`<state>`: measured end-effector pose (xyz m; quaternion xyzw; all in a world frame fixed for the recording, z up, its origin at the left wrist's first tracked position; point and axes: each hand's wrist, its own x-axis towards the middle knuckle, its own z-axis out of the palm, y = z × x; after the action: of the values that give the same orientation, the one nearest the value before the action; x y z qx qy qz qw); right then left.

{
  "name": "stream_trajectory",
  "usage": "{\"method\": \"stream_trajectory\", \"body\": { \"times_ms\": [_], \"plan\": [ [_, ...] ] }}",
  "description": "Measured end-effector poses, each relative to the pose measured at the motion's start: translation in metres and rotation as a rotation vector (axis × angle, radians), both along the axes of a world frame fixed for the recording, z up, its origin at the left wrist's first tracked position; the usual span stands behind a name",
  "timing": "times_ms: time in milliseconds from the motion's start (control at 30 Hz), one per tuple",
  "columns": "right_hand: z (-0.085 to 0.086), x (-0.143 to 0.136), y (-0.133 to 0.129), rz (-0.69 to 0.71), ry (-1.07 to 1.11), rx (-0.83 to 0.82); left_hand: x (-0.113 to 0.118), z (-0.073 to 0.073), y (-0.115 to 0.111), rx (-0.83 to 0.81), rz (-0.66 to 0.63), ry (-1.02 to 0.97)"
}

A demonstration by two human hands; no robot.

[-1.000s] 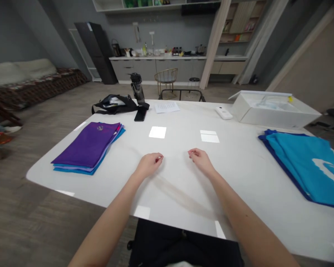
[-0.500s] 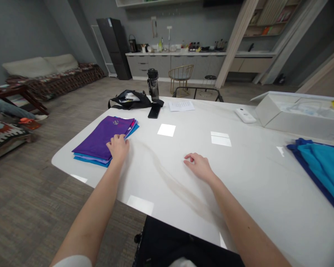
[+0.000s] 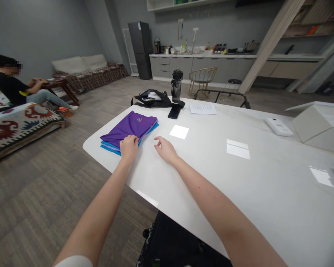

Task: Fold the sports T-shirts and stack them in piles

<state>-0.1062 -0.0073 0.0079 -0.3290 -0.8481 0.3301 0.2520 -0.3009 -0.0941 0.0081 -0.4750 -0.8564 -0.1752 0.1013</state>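
Note:
A stack of folded clothes lies near the left end of the white table. On top is a folded purple garment with a small pale logo; blue and lilac folded layers show under it. My left hand is closed on the near right edge of the purple garment, and the fabric creases around its fingers. My right hand is held just right of the stack, apart from it. Its fingers are loosely curved with the thumb apart, and nothing is in it.
Behind the stack are a black bag, a phone and a dark bottle. A printed sheet, a white device and a white box stand farther right. A seated person is at far left.
The view has turned left, bringing the seated person into sight. My right hand has moved left toward the stack. My left hand has closed on the purple garment, whose surface is more creased.

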Motion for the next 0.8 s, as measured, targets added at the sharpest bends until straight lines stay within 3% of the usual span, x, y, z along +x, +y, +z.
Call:
{"method": "stream_trajectory", "body": {
  "times_ms": [167, 233, 333, 500, 800],
  "plan": [
    [0.005, -0.024, 0.001, -0.036, -0.012, 0.142, 0.039, 0.006, -0.020, 0.108, -0.367, -0.037],
    [0.003, -0.017, 0.003, -0.047, -0.065, 0.163, 0.057, 0.003, -0.024, 0.161, -0.474, -0.060],
    [-0.002, 0.011, 0.007, -0.088, -0.051, 0.145, 0.081, -0.007, -0.023, 0.181, -0.525, -0.090],
    [-0.008, 0.089, 0.012, -0.169, 0.028, 0.160, 0.122, -0.018, -0.002, 0.090, -0.533, -0.135],
    [-0.010, 0.284, 0.019, -0.448, -0.050, 0.167, 0.240, 0.005, 0.040, -0.127, -0.868, -0.286]
  ]
}}
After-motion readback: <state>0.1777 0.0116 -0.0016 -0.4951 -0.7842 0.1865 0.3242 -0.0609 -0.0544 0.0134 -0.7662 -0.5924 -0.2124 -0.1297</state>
